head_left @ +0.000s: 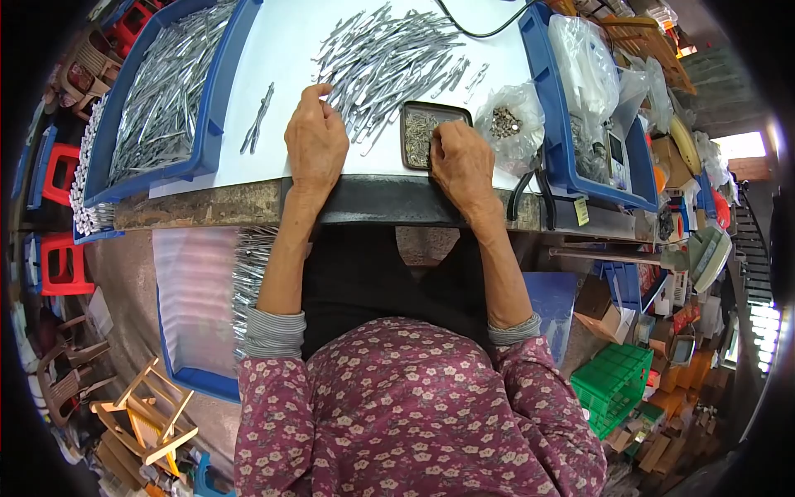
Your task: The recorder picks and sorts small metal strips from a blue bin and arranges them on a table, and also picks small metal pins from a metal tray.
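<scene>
My left hand is closed in a loose pinch at the near left edge of a pile of slim silver metal parts. Whatever its fingertips hold, if anything, is hidden. My right hand bends over the right side of a small dark square tray, its fingers curled together. That tray contains many small pin-like metal pieces. What the right fingers pinch cannot be made out. To the left of my left hand, one slender plier-shaped metal part lies alone on the white sheet.
A blue bin full of metal parts stands at the left. Right of the tray sit a clear bag of small round pieces, dark-handled pliers and another blue bin with plastic bags. A black cable crosses the far side.
</scene>
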The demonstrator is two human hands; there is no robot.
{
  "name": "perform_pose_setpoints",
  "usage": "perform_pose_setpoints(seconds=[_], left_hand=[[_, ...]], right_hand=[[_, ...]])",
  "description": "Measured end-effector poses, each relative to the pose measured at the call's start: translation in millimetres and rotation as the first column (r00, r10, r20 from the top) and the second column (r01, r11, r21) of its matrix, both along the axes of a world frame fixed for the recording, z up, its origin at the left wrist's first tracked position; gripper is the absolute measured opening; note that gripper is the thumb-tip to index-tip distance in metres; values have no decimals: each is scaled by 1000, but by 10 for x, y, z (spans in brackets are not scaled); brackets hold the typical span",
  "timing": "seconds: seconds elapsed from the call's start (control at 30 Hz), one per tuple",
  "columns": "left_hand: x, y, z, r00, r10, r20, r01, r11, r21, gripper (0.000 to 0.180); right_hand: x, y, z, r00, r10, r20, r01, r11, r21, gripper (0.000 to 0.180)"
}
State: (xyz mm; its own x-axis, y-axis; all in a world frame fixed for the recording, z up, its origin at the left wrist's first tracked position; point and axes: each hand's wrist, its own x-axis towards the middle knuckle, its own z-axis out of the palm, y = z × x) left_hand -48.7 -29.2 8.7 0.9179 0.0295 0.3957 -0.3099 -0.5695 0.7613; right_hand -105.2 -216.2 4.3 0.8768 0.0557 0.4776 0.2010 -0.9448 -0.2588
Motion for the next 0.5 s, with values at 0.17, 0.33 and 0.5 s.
perform_pose_setpoints(seconds=[0.17, 0.33, 0.5], left_hand=[[-211, -77, 185, 978, -200, -68, 167, 930, -328, 23], [-302, -256, 205, 822, -549, -155, 299, 646, -702, 21], [-289, -395, 136, 742, -641, -197, 311, 589, -746, 18]], right_hand=[[-1, -24, -22, 999, -24, 23, 23, 997, 72, 5], [-18, -20, -15, 999, -1, 39, -5, 987, 159, 5], [-49, -20, 28, 1000, 6, 13, -9, 962, 273, 4]])
